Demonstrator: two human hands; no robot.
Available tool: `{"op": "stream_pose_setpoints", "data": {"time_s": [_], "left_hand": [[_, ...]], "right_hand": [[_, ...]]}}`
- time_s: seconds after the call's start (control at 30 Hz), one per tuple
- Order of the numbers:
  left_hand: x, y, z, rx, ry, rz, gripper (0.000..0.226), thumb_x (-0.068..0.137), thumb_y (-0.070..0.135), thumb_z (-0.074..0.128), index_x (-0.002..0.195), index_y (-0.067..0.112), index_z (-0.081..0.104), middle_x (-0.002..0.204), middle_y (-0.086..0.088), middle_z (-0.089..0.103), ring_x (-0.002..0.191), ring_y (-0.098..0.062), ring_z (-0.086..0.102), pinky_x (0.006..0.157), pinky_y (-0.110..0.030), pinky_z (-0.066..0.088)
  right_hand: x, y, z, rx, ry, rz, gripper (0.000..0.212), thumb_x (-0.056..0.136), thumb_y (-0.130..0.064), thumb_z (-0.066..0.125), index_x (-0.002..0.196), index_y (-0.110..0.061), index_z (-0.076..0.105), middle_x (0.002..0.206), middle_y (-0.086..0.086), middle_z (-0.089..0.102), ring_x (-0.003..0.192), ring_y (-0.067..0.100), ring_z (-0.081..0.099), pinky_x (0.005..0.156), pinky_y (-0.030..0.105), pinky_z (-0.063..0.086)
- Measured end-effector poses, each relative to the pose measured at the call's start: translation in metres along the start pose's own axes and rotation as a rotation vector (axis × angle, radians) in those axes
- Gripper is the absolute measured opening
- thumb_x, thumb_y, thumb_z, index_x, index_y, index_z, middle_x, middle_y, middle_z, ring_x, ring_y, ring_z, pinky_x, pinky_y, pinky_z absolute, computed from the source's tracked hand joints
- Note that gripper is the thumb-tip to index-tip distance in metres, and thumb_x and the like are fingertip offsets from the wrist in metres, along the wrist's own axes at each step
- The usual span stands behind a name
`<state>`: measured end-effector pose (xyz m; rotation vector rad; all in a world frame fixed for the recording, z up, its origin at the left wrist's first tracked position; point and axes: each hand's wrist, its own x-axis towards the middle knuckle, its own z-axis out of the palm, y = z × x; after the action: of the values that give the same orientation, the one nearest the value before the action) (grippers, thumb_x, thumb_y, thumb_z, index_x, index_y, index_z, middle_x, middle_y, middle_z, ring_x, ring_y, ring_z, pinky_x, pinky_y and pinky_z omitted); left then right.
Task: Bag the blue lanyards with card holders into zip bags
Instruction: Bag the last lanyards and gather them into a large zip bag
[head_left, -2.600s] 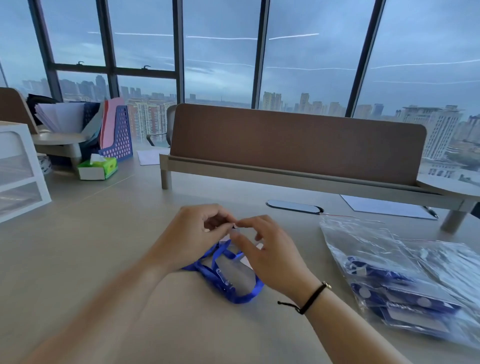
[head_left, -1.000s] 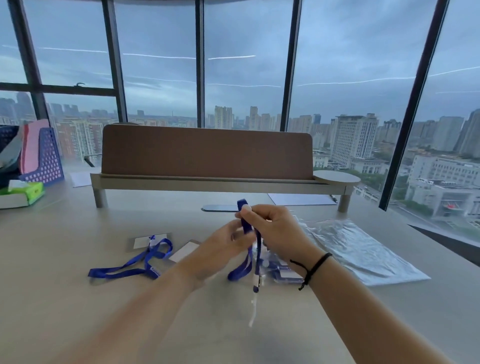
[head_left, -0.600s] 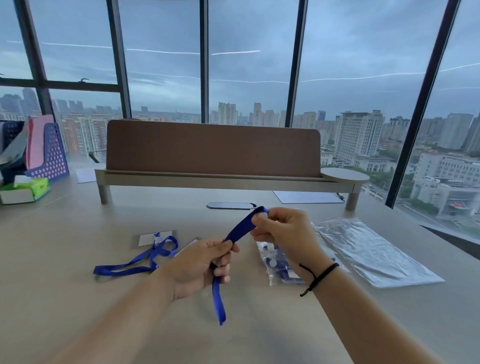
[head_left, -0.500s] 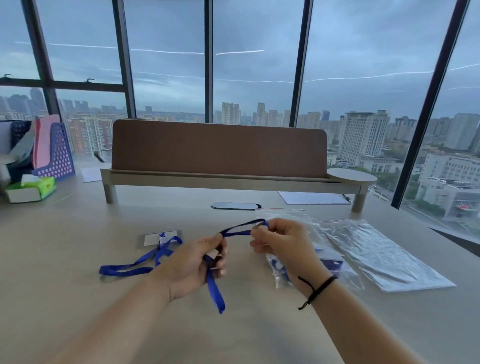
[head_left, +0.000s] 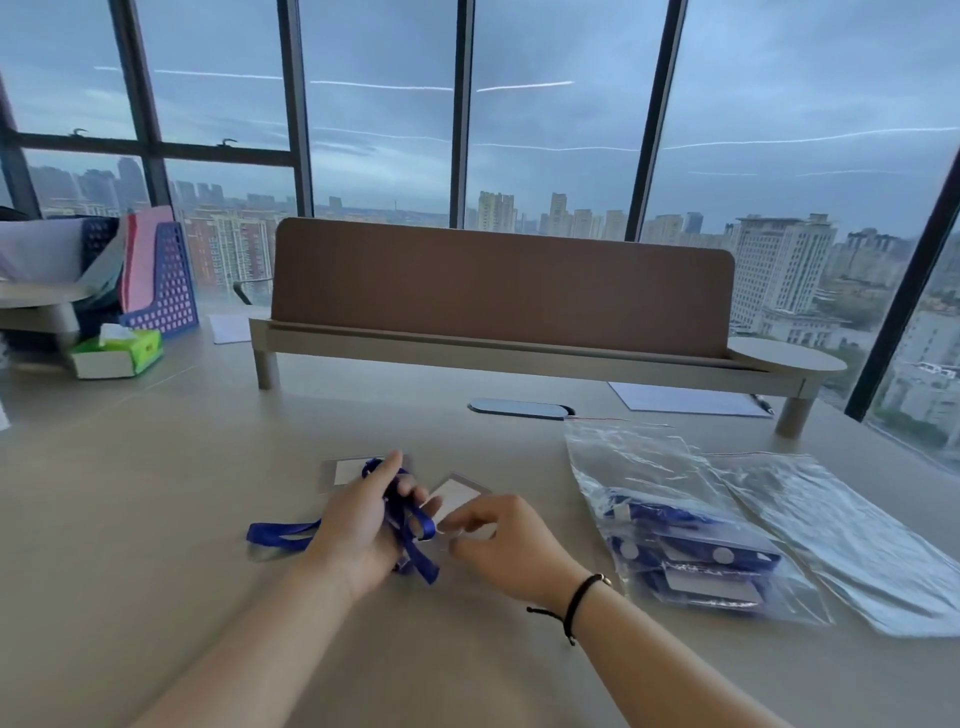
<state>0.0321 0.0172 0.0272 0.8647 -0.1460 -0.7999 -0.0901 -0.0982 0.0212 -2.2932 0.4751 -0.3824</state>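
My left hand (head_left: 363, 525) grips a bunched blue lanyard (head_left: 415, 530) just above the desk, its loops hanging past my fingers. My right hand (head_left: 498, 535) reaches toward it, thumb and forefinger pinching at the clear card holder (head_left: 460, 496) beside the lanyard. A second blue lanyard (head_left: 275, 535) trails out to the left on the desk, with another card holder (head_left: 340, 472) behind my left hand. To the right lies a zip bag (head_left: 675, 525) holding several blue lanyards with card holders. A flat zip bag (head_left: 841, 535) lies further right.
A brown desk divider on a wooden riser (head_left: 498, 322) crosses the back of the desk. A tissue box (head_left: 117, 353) and a blue file rack (head_left: 161, 280) stand at the far left. A dark cable cover (head_left: 519, 409) and a paper sheet (head_left: 685, 400) lie under the riser.
The lanyard was stretched between both hands; now it is gathered in my left hand and lowered to the desk. My right hand has let go of the strap and moved to the card holder.
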Motion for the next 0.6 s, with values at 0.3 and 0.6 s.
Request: {"op": "stream_pose_setpoints", "data": {"time_s": [0.3, 0.6], "left_hand": [[0.011, -0.006, -0.008, 0.160, 0.067, 0.065, 0.025, 0.096, 0.013, 0.060, 0.073, 0.009, 0.050, 0.064, -0.006, 0.044, 0.048, -0.018, 0.039, 0.043, -0.027, 0.038], [0.008, -0.006, -0.003, 0.271, 0.170, -0.070, 0.044, 0.102, 0.042, 0.045, 0.076, 0.008, 0.054, 0.052, -0.004, 0.041, 0.049, -0.019, 0.037, 0.043, -0.026, 0.030]], "right_hand": [[0.067, 0.013, 0.011, -0.458, -0.053, 0.318, 0.124, 0.044, -0.093, 0.055, 0.145, -0.023, 0.036, 0.145, 0.003, 0.044, 0.136, 0.027, 0.037, 0.112, 0.047, 0.029], [0.100, -0.001, -0.005, -0.568, -0.279, 0.515, 0.146, 0.010, -0.081, 0.077, 0.135, -0.012, 0.045, 0.131, 0.011, 0.053, 0.121, 0.035, 0.050, 0.099, 0.048, 0.048]]}}
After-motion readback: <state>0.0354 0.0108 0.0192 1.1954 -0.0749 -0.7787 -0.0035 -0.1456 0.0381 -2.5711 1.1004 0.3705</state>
